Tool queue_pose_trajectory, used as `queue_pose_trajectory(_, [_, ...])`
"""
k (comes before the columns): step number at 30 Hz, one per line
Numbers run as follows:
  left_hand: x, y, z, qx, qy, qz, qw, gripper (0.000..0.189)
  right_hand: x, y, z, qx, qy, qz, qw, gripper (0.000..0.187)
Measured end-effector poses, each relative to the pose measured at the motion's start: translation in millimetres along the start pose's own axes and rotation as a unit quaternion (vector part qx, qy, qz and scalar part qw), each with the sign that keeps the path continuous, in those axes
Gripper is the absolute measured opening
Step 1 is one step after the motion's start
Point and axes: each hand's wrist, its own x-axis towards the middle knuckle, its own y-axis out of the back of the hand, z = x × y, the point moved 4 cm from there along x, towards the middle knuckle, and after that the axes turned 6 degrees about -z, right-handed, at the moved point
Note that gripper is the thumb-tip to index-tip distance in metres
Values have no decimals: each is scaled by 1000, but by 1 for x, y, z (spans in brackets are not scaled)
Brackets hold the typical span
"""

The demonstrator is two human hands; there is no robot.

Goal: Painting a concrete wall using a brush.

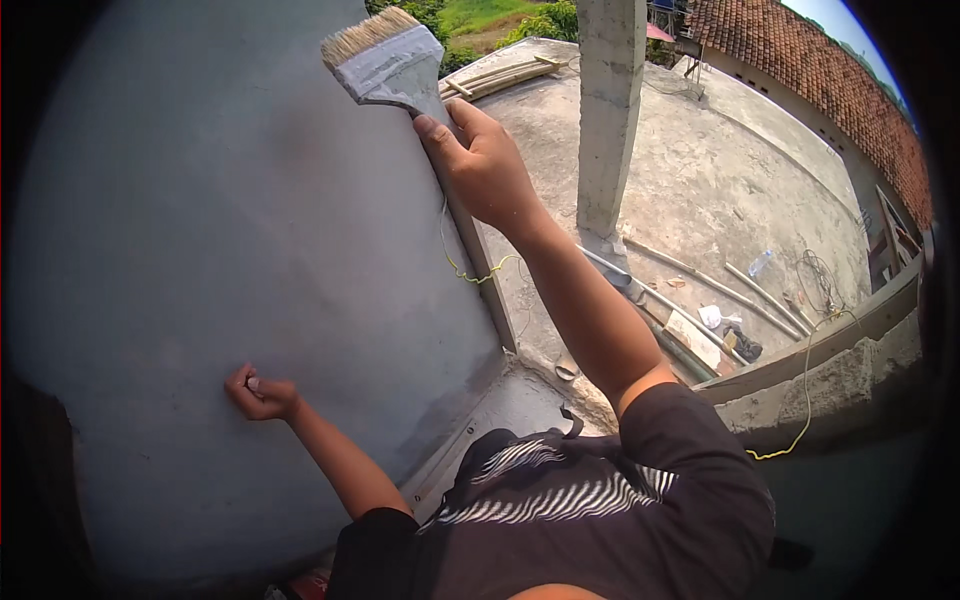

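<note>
My right hand grips the handle of a wide flat paintbrush. Its pale bristles point up and to the left, and its ferrule and neck are smeared with grey. The brush is in front of a smooth grey plastered wall; whether the bristles touch it I cannot tell. Lower down, my left hand is curled into a loose fist close to the same wall, with no object plainly visible in it. Darker, damp-looking patches mark the wall's lower right part.
Past the wall's edge, a concrete pillar rises from a concrete slab. Poles, a plastic bottle and scraps lie there. Yellow wire hangs at the wall edge. Bamboo poles lie farther back, near a tiled roof.
</note>
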Motion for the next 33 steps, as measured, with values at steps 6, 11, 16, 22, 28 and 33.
queue_pose_trajectory(6, [-1, -5, -4, 7, -29, -7, 1000, 26, -19, -24, 61, -194, -77, -56, 976, 46])
queue_pose_trajectory(11, [-2, -5, -2, 58, -65, 11, 996, 26, -111, -20, 123, -209, -200, -123, 949, 45])
queue_pose_trajectory(16, [1, -2, -3, 80, -89, 11, 993, 28, -106, 0, 93, -224, -186, -154, 944, 46])
queue_pose_trajectory(22, [1, -3, -3, 73, -102, 7, 992, 28, -6, 3, 1, -109, -41, -35, 993, 43])
queue_pose_trajectory(28, [-3, -3, -4, 72, -91, 3, 993, 26, 42, -5, -1, -165, 0, -15, 986, 47])
queue_pose_trajectory(33, [1, -6, 2, 87, -83, 7, 993, 25, -6, -20, 63, -166, -86, -37, 982, 51])
